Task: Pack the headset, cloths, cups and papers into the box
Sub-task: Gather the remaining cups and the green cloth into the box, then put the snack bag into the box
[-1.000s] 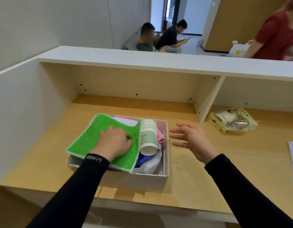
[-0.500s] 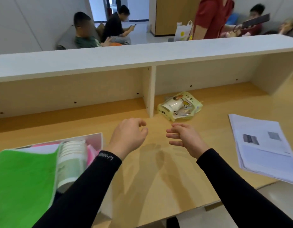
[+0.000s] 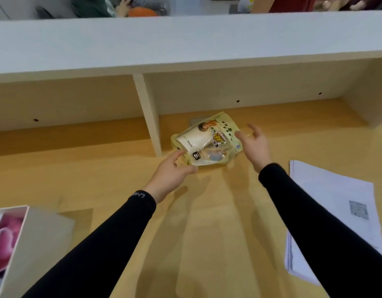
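Bench (image 3: pixel 207 222) is carrying everything. Box (image 3: pixel 37 239) is sitting at its near left edge, pink cloth (image 3: pixel 5 237) lying inside. Papers (image 3: pixel 336 203) are stacked at the near right edge. Bagged cups (image 3: pixel 205 140) are lying at the back, just beside the shelf divider (image 3: pixel 148 117). Left hand (image 3: pixel 170 173) is spread, fingertips touching the bag's near-left corner. Right hand (image 3: pixel 255 147) is spread at the bag's right end, contact unclear.
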Demonstrator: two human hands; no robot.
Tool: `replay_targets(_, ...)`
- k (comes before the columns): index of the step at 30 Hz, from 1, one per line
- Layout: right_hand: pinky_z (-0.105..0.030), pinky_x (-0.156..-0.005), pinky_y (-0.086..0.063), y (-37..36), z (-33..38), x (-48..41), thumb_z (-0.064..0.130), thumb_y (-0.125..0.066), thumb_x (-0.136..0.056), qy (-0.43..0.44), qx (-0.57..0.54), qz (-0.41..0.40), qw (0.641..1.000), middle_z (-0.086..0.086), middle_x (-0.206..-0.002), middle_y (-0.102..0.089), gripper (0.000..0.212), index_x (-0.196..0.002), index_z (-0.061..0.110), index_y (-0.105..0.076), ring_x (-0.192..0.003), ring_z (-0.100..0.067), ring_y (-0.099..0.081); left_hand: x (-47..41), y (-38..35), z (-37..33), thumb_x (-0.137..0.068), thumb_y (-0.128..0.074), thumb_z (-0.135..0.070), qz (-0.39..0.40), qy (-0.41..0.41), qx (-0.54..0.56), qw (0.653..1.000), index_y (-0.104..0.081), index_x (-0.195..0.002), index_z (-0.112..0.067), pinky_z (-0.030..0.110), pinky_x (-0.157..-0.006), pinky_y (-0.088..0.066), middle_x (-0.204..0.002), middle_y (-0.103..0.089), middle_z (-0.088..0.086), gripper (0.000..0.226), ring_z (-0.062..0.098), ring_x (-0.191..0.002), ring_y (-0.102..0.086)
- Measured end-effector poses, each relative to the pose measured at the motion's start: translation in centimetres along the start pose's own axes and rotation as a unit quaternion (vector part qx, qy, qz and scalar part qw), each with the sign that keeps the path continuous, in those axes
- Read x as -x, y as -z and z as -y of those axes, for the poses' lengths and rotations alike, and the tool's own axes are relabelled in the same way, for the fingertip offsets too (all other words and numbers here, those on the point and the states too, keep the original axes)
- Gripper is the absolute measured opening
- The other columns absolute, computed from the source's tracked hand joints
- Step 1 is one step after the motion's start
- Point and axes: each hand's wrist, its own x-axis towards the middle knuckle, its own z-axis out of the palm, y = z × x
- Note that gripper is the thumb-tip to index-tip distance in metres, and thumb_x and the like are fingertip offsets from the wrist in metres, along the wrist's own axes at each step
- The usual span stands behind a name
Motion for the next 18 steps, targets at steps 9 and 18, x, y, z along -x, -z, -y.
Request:
replay_targets(9,-0.045,-0.107,-0.038,-1.7,-0.3,-7.8,0.056,-0.056,-0.082,-0.034,0.089,0.127,0.987,-0.009,-0.148,-0.041,0.079,-0.147,0.025,-0.025,-0.130,-0.030,-0.045,-4.3,-1.4,-1.5,-0.082,-0.068,-0.027,0.008,0.031,0.087,0.996,-0.023,-0.147,-0.034,0.025,-0.089,-0.033,-0.152,-0.031,-0.003,0.080,0.013,-0.125,-0.043)
replay_targets(18,-0.032,-0.063,-0.053,-1.5,-1.7,-5.1,0.037,-0.066,-0.081,-0.137,-0.009,0.153,0.979,-0.003,-0.095,-0.070,0.060,-0.132,0.009,-0.047,-0.075,-0.019,-0.069,-3.3,-0.9,-1.2,-0.082,-0.065,-0.024,-0.097,0.024,0.119,0.988,-0.039,-0.139,-0.026,0.019,-0.082,-0.039,-0.137,-0.048,-0.002,0.063,0.010,-0.106,-0.052)
